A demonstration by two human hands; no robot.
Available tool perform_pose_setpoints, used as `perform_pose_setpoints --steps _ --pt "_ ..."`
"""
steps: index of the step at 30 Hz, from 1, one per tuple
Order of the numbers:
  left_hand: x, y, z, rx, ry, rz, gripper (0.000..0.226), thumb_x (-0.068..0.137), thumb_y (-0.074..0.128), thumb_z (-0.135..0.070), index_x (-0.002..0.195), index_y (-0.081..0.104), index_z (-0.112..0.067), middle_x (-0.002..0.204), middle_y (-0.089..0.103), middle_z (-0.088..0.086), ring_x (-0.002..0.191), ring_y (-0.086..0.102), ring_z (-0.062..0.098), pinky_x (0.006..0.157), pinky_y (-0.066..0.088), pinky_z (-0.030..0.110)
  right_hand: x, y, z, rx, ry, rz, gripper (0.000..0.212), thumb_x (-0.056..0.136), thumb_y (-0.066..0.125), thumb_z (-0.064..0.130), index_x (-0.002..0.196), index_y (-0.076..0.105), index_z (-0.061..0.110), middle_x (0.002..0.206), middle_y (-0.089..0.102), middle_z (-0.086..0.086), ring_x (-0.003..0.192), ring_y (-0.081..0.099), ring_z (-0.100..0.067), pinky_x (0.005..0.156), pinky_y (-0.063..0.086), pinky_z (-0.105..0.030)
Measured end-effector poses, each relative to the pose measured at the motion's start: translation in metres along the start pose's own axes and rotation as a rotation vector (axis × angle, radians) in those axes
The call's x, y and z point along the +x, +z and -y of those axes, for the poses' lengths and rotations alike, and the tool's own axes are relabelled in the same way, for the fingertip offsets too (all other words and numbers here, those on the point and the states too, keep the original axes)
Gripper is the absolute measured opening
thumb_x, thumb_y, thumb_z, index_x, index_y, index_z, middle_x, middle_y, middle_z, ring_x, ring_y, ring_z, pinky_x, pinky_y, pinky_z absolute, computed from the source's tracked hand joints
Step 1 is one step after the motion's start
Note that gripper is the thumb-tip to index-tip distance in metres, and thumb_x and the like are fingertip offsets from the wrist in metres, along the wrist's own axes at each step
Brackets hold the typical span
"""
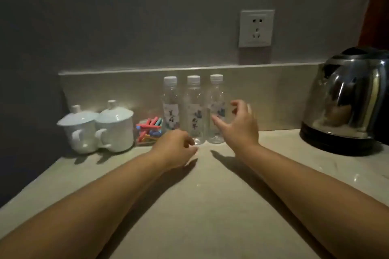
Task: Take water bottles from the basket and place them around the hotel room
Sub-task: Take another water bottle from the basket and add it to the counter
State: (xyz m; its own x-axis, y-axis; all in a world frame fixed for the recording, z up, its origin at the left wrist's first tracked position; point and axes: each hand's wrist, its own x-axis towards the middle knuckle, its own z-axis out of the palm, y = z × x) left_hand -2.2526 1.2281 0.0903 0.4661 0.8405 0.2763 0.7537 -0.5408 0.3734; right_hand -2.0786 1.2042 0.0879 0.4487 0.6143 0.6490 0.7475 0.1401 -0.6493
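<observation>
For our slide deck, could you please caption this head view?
Both hands, left and right, open beside three upright water bottles between lidded cups and kettle.

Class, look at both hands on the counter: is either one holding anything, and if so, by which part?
Nothing is held. The right hand is open beside the rightmost clear plastic water bottle, without closing on it; the left hand hangs loosely curled and empty.
</observation>
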Motion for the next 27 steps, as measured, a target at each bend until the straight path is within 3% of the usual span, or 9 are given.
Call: perform_pose_setpoints --steps 4,9,10,13,18,23,27 --pt "-0.022 -0.022 0.009 0.038 -0.075 -0.004 0.018 0.085 0.061 -0.030 0.094 0.071 -0.018 0.092 0.071 0.000 0.081 0.061 0.014 0.073 0.048 0.027 -0.021 0.008 0.039 0.052 -0.132 0.298 0.042 0.073 0.073 0.042 0.108 0.056 0.026 0.107 0.055 0.006 0.097 0.054 -0.012 0.080 0.052 -0.032" --pt "-0.071 -0.045 0.031 0.061 -0.252 -0.065 0.011 0.085 0.062 -0.031 0.091 0.069 -0.024 0.084 0.064 -0.007 0.077 0.061 0.009 0.066 0.046 0.024 -0.053 0.026 0.079 0.165 -0.175 0.801 0.032 0.073 0.077 0.024 0.101 0.061 0.032 0.100 0.063 0.010 0.081 0.055 -0.004 0.059 0.045 -0.013" --pt "-0.085 -0.051 0.036 0.071 -0.297 -0.081 0.012 0.084 0.063 -0.031 0.092 0.069 -0.024 0.086 0.066 -0.005 0.078 0.062 0.011 0.067 0.046 0.025 -0.059 0.028 0.089 0.133 -0.237 0.840 0.033 0.074 0.076 0.024 0.103 0.062 0.030 0.103 0.065 0.007 0.082 0.057 -0.006 0.060 0.047 -0.016" --pt "-0.125 -0.074 0.047 0.138 -0.390 -0.111 0.021 0.082 0.064 -0.032 0.098 0.071 -0.020 0.096 0.069 0.000 0.084 0.063 0.015 0.075 0.047 0.027 -0.078 0.032 0.121 0.013 -0.434 0.904 0.049 0.075 0.074 0.030 0.120 0.059 0.018 0.120 0.063 -0.004 0.105 0.059 -0.019 0.083 0.048 -0.028" --pt "-0.193 -0.110 0.058 0.161 -0.524 -0.195 0.029 0.082 0.066 -0.034 0.107 0.069 -0.020 0.105 0.069 -0.001 0.092 0.063 0.015 0.081 0.050 0.029 -0.118 0.036 0.165 0.032 -0.558 0.994 0.055 0.075 0.074 0.033 0.124 0.058 0.013 0.123 0.063 -0.004 0.107 0.060 -0.018 0.079 0.042 -0.023" --pt "-0.275 -0.132 0.073 0.186 -0.613 -0.239 0.029 0.083 0.065 -0.033 0.108 0.068 -0.018 0.106 0.069 -0.002 0.091 0.062 0.012 0.080 0.050 0.028 -0.170 0.042 0.222 0.124 -0.594 1.055 0.054 0.073 0.076 0.033 0.121 0.061 0.013 0.119 0.066 -0.004 0.103 0.062 -0.019 0.085 0.052 -0.030" --pt "-0.354 -0.152 0.088 0.216 -0.681 -0.242 0.026 0.083 0.065 -0.033 0.105 0.068 -0.020 0.104 0.069 -0.002 0.090 0.062 0.011 0.078 0.050 0.027 -0.232 0.042 0.272 0.223 -0.624 1.096 0.055 0.072 0.076 0.035 0.121 0.062 0.015 0.118 0.066 -0.003 0.104 0.062 -0.017 0.081 0.044 -0.024"
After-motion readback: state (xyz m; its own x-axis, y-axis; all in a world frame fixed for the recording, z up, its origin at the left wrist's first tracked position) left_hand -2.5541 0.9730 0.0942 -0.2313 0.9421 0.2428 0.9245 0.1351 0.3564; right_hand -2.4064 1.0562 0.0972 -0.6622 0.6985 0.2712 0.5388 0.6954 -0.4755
